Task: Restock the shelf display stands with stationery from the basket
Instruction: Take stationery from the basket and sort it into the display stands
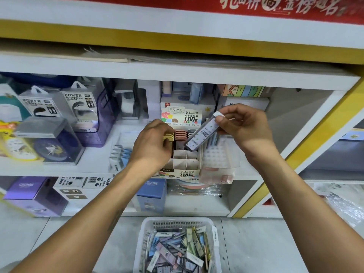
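**Lead case tilted over a half-filled stand**

Our right hand [239,126] pinches a slim clear lead-refill case with a white cap [202,133] by its top, tilted, its lower end hanging just above the white cardboard display stand with divided slots [183,166]. Our left hand [152,143] curls around a yellow-capped case [169,137] in the stand's back row. We judge the tilted case could catch a divider or knock the pink-capped neighbours [180,133] (they stand close together). The front slots, below both hands, look empty. The white perforated plastic basket [146,235] on the floor, beneath our forearms, holds many loose cases.
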A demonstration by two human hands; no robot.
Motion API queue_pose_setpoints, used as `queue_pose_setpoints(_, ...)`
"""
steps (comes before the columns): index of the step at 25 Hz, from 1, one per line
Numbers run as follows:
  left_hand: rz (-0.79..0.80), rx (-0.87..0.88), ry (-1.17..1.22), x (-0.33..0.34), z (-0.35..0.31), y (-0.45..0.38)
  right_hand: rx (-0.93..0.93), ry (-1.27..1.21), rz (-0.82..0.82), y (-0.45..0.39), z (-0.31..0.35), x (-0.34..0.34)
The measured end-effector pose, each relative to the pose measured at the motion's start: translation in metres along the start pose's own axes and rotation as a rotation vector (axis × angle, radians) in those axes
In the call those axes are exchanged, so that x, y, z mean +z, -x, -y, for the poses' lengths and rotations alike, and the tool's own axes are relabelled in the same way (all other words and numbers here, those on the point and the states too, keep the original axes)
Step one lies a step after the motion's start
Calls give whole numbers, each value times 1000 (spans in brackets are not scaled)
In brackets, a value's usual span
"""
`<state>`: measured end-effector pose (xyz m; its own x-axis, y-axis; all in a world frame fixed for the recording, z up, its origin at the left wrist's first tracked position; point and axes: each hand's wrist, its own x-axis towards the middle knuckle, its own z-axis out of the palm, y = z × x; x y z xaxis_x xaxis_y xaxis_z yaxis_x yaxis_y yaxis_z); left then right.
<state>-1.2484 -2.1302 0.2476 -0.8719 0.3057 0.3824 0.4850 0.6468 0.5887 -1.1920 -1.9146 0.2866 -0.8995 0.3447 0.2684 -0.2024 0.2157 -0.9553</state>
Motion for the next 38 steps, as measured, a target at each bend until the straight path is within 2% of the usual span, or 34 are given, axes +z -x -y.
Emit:
queue_pose_setpoints(3, -22, -72, -88, -17, 19, -2, -66, 108, 77, 0, -4, 23)
queue_pose_setpoints(5, 10, -102, -144, -26, 33, 1, -119, 345, 102, -1, -9, 36)
queue_pose_setpoints(7, 62, -39, -138, -29, 40, 7, -180, 624, 116, -1, -14, 43)
queue_pose_setpoints(11, 217, 118, -122, -23, 39, 14, -267, 729, -20, -3, -17, 44)
queue_pose_setpoints(15, 327, 144, -156, -15, 36, 14, -407, 848, -135, -4, -14, 40)
queue_pose_setpoints(22, 312, 154, -186, -14, 30, 14, -428, 895, -26, -1, -18, 39)
queue_pose_setpoints(29, 308, 145, -184, -13, 28, 12, -346, 1126, 223, -1, -33, 43)
queue_pose_setpoints(31, 319, 139, -180, -13, 27, 12, -292, 1109, 206, -1, -32, 40)
queue_pose_setpoints(38, 220, 167, -118, -19, 11, 21, -386, 816, 43, 26, -5, 37)
